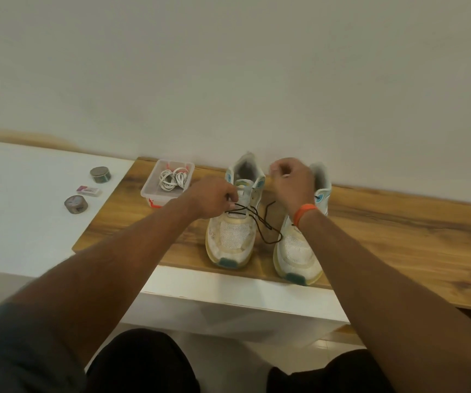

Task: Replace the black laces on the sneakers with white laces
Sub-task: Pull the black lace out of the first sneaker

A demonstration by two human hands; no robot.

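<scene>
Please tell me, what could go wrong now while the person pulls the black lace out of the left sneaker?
1. The left hand pinches the black lace at the eyelets of the left sneaker, and nothing pins the shoe down; a strong pull may drag it.
2. The loose loop lies against the right sneaker and might snag.
3. Both toes sit near the wooden board's front edge, so a shoe might slide off.

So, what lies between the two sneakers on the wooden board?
In the head view, a loose loop of the black lace lies between the left sneaker and right sneaker, on the wooden board.
</scene>
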